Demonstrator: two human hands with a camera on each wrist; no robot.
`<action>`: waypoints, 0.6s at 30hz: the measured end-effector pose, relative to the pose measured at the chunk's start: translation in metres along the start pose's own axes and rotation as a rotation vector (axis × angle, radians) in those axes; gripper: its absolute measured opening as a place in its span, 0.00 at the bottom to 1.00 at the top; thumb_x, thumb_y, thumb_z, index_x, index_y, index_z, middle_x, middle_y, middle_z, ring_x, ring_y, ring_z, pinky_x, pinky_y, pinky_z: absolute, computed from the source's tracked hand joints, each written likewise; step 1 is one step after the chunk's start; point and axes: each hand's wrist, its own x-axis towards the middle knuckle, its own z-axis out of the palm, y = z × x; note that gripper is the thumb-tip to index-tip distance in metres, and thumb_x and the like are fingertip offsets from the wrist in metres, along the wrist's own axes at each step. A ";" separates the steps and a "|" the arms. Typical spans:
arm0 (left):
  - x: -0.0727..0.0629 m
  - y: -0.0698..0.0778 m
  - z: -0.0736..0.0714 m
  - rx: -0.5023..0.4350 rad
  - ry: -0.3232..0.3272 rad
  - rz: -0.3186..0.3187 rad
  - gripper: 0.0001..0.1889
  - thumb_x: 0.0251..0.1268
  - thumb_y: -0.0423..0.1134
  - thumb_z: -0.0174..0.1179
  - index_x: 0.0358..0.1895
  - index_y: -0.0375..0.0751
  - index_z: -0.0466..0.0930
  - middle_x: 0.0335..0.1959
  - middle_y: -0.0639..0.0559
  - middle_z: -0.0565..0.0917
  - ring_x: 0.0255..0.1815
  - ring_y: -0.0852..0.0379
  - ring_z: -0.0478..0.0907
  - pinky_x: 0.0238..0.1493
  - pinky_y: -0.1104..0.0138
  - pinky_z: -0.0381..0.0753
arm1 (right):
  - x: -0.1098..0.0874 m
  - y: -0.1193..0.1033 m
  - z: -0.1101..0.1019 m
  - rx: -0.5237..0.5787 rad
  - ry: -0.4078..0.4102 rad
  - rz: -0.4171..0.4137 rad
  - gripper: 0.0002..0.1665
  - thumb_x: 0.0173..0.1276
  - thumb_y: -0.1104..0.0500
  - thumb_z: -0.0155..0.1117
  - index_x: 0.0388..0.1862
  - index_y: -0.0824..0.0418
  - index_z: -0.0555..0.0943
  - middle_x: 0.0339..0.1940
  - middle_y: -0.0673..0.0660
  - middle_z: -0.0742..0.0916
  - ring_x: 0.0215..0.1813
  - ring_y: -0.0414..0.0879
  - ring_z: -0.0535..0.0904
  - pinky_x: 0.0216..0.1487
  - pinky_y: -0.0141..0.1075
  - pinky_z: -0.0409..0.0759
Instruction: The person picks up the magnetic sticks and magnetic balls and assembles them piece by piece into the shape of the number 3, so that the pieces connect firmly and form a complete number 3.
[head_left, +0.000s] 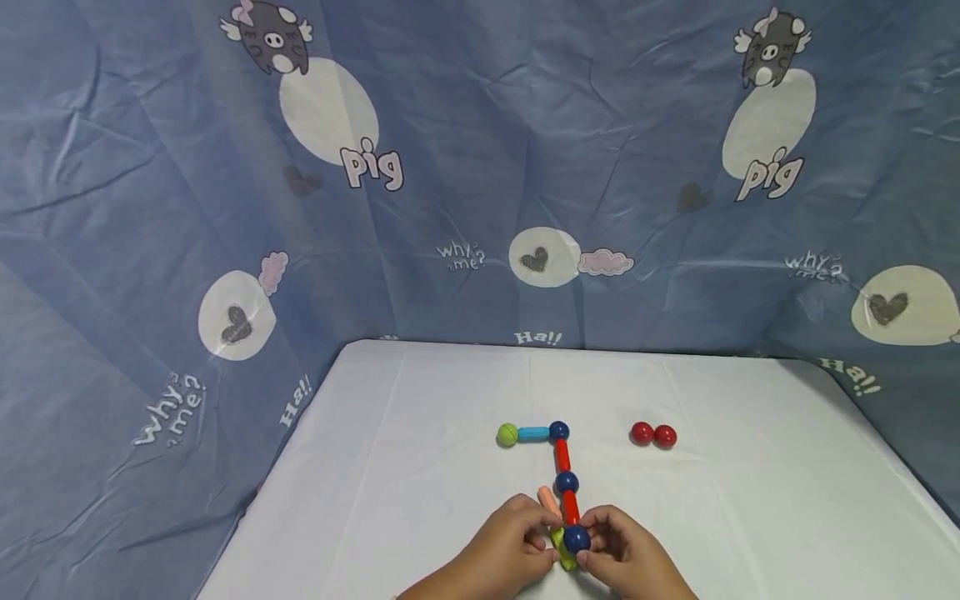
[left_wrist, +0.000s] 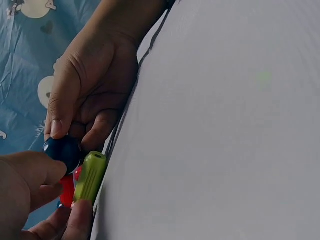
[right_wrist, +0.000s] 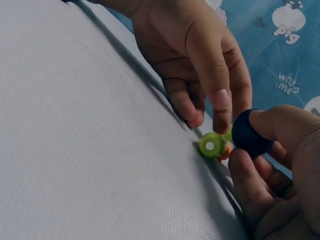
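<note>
— Right hand (head_left: 630, 557) and left hand (head_left: 510, 546), low on the near side. The right one pinches a near blue ball (head_left: 577, 540) between thumb and fingers.

— And the left one's fingers?

— Curled in from the left. I can't tell whether they clamp anything; the tips hide the contact.

— Where's the green rod (head_left: 567, 560), then?

— Between the hands, just left of the ball and partly hidden by it. Its long axis runs from far left to near right, with a holed end facing near.

— Which hand is nearer?

— Left, I'd judge: its thumb tip is right at the rod's side. What matters is that the rod looks beside the ball; touching or not, I can't tell.

— And the red rod (head_left: 572, 507)?

— Beyond the ball, running almost straight to a farther blue ball (head_left: 567, 482).
</note>
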 end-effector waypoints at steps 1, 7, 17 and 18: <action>0.001 0.000 -0.002 0.025 0.021 -0.001 0.16 0.61 0.33 0.74 0.51 0.50 0.88 0.41 0.58 0.76 0.35 0.67 0.76 0.37 0.76 0.80 | 0.000 0.000 0.000 -0.002 0.002 0.002 0.29 0.62 0.57 0.80 0.57 0.66 0.78 0.42 0.55 0.87 0.46 0.48 0.82 0.45 0.29 0.84; 0.016 0.000 -0.019 0.223 0.198 0.027 0.15 0.65 0.37 0.71 0.54 0.51 0.88 0.47 0.58 0.80 0.42 0.66 0.77 0.46 0.72 0.82 | 0.003 -0.002 0.001 -0.015 0.021 0.020 0.28 0.62 0.58 0.80 0.57 0.65 0.79 0.42 0.54 0.87 0.46 0.48 0.82 0.45 0.30 0.84; 0.027 -0.009 -0.021 0.358 0.110 0.022 0.21 0.66 0.38 0.71 0.61 0.60 0.86 0.63 0.62 0.82 0.63 0.54 0.76 0.66 0.52 0.76 | 0.003 0.000 0.003 -0.040 0.038 0.035 0.28 0.61 0.57 0.81 0.57 0.65 0.79 0.40 0.54 0.86 0.45 0.48 0.81 0.44 0.30 0.84; 0.027 -0.009 -0.021 0.365 0.103 0.023 0.21 0.66 0.39 0.71 0.61 0.61 0.86 0.63 0.63 0.82 0.62 0.55 0.75 0.65 0.53 0.76 | 0.003 0.000 0.003 -0.041 0.038 0.037 0.28 0.61 0.57 0.81 0.56 0.65 0.80 0.40 0.53 0.86 0.45 0.48 0.81 0.44 0.29 0.84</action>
